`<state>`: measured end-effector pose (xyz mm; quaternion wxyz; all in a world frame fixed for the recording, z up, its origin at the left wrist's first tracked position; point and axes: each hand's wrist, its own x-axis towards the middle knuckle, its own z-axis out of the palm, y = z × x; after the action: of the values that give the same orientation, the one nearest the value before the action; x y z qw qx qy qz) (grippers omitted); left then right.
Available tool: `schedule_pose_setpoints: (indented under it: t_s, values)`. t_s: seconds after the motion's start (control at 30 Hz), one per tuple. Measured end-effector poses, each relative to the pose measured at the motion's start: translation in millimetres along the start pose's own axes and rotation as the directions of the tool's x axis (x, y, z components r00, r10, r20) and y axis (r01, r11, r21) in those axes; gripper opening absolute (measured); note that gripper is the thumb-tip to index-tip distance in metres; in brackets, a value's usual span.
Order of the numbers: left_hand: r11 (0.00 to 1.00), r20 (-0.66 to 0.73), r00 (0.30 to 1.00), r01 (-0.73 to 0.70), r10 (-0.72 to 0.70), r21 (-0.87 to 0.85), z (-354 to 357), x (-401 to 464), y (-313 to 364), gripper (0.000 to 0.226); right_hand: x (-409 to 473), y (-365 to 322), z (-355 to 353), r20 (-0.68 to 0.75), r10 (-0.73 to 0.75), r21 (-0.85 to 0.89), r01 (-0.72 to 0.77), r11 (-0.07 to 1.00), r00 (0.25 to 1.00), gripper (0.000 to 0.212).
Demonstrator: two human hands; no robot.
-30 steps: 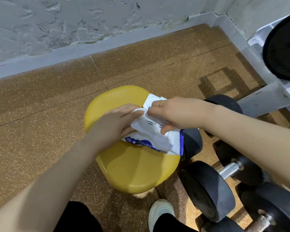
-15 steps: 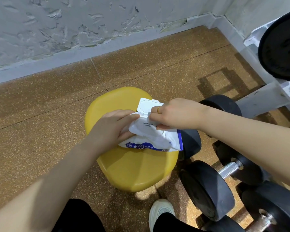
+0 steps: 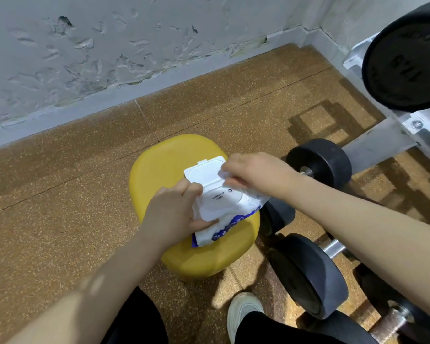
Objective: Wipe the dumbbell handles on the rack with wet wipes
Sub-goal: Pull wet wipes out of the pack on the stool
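Wet wipes pack (image 3: 224, 209) lies on the yellow stool (image 3: 164, 160) at the middle of the frame, its white flip lid (image 3: 204, 171) swung open toward the wall. The left hand (image 3: 171, 212) has fingers and thumb curled round the pack's near-left end, pinning it to the seat. The right hand (image 3: 256, 170) pinches a bit of white wipe (image 3: 222, 173) at the opening, fingers together on it.

The pack should be light, soft and crinkly, likely to slide or lift when a wipe is drawn, so holding its body down while pulling from the slot seems right. A damp sheet will be limp and may drag its neighbour along.

One pack and one stool show. Of dumbbells, four can be counted with any confidence: three on the floor (image 3: 60, 194) at right, namely one (image 3: 318, 165) just behind the right wrist, one (image 3: 308, 276) at lower right with a steel handle (image 3: 334, 249), and one partly cut off (image 3: 395, 316) at the bottom corner, plus one (image 3: 405, 60) on the rack (image 3: 382, 140) at upper right. One white shoe (image 3: 243, 311) shows at the bottom.
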<state>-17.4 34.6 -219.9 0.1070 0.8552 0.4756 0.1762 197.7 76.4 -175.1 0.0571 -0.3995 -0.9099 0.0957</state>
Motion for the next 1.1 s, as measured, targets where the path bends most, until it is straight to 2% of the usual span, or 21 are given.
schedule_pose_setpoints:
  t_s: [0.1,0.17,0.27,0.33,0.57,0.83,0.93,1.0,1.1]
  values:
    - [0.997,0.017,0.997,-0.077,0.077,0.015,-5.3,6.4,-1.9,0.072,-31.6,2.0,7.9,-0.117,0.334,0.271,-0.293,0.917,0.935,0.021]
    - [0.978,0.139,0.968,-0.205,0.208,-0.035,-9.6,16.1,0.4,0.079,-44.4,-1.5,12.1,-0.093,0.427,0.347,-0.373,0.86,0.899,0.018]
    - [0.952,0.306,0.904,-0.303,0.299,-0.036,-7.4,29.9,6.1,0.077,-41.7,-3.6,14.8,-0.064,0.458,0.377,-0.404,0.834,0.887,0.018]
    - [0.926,0.331,0.874,-0.379,0.355,0.009,-4.1,35.8,7.2,0.073,-38.3,-2.9,16.2,-0.076,0.485,0.374,-0.426,0.824,0.871,0.021]
    - [0.907,0.24,0.875,-0.416,0.42,-0.068,-6.7,44.7,6.5,0.068,-39.4,-6.5,21.1,-0.112,0.462,0.354,-0.399,0.846,0.88,0.019]
    - [0.911,0.247,0.877,-0.403,0.411,-0.087,-3.9,49.1,5.5,0.065,-36.4,-5.8,21.7,-0.116,0.466,0.37,-0.397,0.84,0.877,0.018]
    - [0.905,0.227,0.877,-0.397,0.423,-0.153,-6.3,55.7,2.4,0.044,-34.7,-5.8,19.5,-0.118,0.471,0.371,-0.401,0.838,0.874,0.018]
    - [0.883,0.194,0.862,-0.466,0.469,-0.06,-3.4,61.3,1.3,0.027,-33.2,-6.6,19.0,-0.112,0.473,0.358,-0.409,0.84,0.874,0.017]
    - [0.826,0.176,0.833,-0.548,0.524,0.133,1.8,69.2,5.2,0.023,-30.8,-9.7,18.2,-0.108,0.489,0.352,-0.427,0.833,0.866,0.016]
